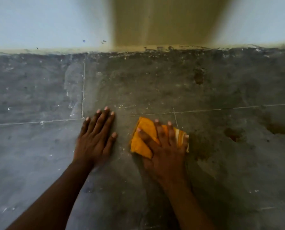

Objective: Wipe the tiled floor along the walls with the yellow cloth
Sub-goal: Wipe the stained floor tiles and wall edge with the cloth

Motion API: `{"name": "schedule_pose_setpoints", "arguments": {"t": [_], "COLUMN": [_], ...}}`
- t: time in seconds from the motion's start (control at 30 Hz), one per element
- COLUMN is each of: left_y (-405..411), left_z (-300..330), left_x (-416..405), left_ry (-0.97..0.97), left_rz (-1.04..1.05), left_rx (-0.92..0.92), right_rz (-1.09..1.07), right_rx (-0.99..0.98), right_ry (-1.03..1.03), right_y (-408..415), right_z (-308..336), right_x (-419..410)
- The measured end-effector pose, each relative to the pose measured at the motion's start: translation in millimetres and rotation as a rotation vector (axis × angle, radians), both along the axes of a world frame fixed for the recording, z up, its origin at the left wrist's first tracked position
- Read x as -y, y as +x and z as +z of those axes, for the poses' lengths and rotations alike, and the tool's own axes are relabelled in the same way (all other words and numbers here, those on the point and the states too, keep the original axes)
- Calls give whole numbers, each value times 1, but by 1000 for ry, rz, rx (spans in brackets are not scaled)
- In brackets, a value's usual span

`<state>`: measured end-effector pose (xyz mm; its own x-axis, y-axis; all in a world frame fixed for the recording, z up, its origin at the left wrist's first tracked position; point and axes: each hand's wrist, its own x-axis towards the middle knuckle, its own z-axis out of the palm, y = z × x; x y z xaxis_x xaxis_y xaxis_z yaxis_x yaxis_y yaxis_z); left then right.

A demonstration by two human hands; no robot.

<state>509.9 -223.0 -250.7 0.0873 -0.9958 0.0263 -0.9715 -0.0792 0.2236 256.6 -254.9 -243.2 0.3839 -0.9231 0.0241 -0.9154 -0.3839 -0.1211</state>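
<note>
The yellow cloth (142,138) lies bunched on the grey tiled floor (155,83), a short way from the wall. My right hand (165,146) presses flat on top of it, fingers spread over the fabric, with a striped edge of the cloth showing under the little finger. My left hand (95,138) rests palm down on the bare tile to the left of the cloth, fingers apart, holding nothing. Both forearms reach in from the bottom of the view.
The wall (39,22) runs across the top, pale at the sides with a yellowish strip (163,22) in the middle. Dark grime lines the wall's base (171,51). Brown stains (233,133) mark the tiles to the right; pale grout lines (83,83) cross the floor.
</note>
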Motion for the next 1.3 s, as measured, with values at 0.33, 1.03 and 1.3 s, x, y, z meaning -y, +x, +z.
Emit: {"name": "schedule_pose_setpoints", "arguments": {"t": [0.33, 1.03, 1.3], "left_y": [0, 40, 51], "left_z": [6, -1, 1], "left_x": [-4, 128, 149], "left_ry": [19, -7, -64], "left_rz": [39, 50, 102], "left_rx": [-47, -81, -104], "right_rz": [74, -288, -229], "right_rx": [5, 112, -33], "right_ry": [-1, -31, -49], "right_y": [11, 87, 19], "right_z": [8, 3, 1], "right_x": [-23, 98, 132]}}
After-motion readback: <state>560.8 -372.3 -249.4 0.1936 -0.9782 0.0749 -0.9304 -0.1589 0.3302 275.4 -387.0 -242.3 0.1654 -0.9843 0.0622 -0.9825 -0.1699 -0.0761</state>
